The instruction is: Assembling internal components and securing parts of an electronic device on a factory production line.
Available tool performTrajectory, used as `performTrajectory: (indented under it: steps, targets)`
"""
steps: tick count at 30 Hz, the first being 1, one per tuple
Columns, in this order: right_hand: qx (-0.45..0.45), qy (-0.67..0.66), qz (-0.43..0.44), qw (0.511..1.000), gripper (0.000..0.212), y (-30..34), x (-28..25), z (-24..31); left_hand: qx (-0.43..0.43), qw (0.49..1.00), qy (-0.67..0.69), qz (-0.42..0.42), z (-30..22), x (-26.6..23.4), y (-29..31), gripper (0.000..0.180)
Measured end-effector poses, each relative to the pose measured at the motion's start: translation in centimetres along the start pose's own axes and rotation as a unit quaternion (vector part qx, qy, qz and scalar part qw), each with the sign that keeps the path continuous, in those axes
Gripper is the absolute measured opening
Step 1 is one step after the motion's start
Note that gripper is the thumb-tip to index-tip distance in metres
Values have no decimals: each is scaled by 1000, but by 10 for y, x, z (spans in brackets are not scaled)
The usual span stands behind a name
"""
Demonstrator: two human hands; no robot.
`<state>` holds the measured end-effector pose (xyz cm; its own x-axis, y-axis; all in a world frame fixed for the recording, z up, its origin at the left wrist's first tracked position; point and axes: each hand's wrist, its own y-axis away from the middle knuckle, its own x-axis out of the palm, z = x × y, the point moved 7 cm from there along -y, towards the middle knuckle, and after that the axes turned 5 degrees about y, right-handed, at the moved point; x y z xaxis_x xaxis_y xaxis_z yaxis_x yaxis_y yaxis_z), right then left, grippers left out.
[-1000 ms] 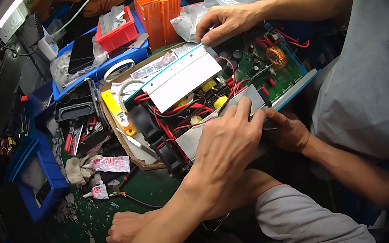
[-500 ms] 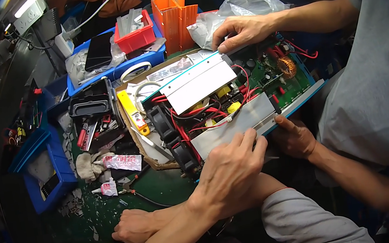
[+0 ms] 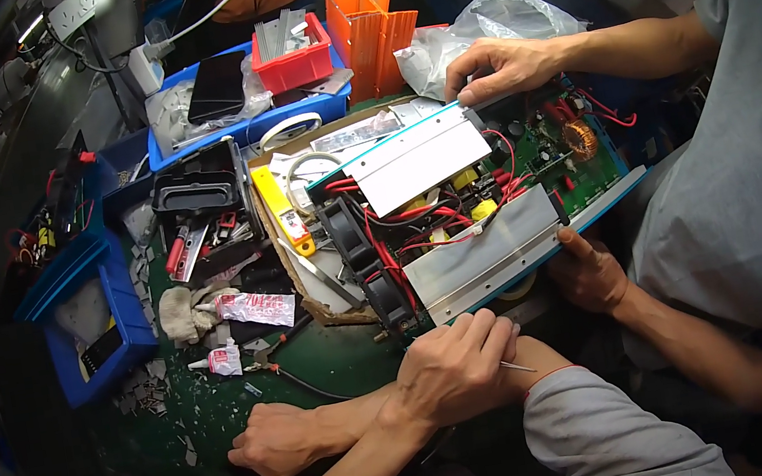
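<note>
Silver, the open box (image 3: 476,248) is held toward the counter's (image 3: 348,346) right edge by a helper's hands (image 3: 503,67). A thin tool (image 3: 518,367) is gripped by the left hand (image 3: 454,365) (the right hand's (image 3: 275,441) grip can't be told). Small work seems underway; steadiness seems needed.

Red printing shows on 2 things: the crumpled, flattened white tube (image 3: 256,310), with bold characters along its side, and the small white tube with a pointed nozzle (image 3: 224,360), its marking too blurred to read.
</note>
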<state>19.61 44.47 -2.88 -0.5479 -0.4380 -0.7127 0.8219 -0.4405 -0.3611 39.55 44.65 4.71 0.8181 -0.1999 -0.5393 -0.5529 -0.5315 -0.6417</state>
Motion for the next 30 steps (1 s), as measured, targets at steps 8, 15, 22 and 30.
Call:
performTrajectory:
  steps: [8,15,22,30]
  targets:
    - [-33,-3,-81,996,15,4,-2,3,61,997,-45,-24,-8,-1,10,22]
    - [-25,14,-86,996,15,7,0,2,39,998,-43,10,-7,-3,9,18]
    - [-46,34,-97,994,13,5,6,1,10,999,-30,-4,-7,-2,5,14]
    - [-68,41,-146,986,16,7,4,4,-14,1000,-27,-2,-5,1,5,16]
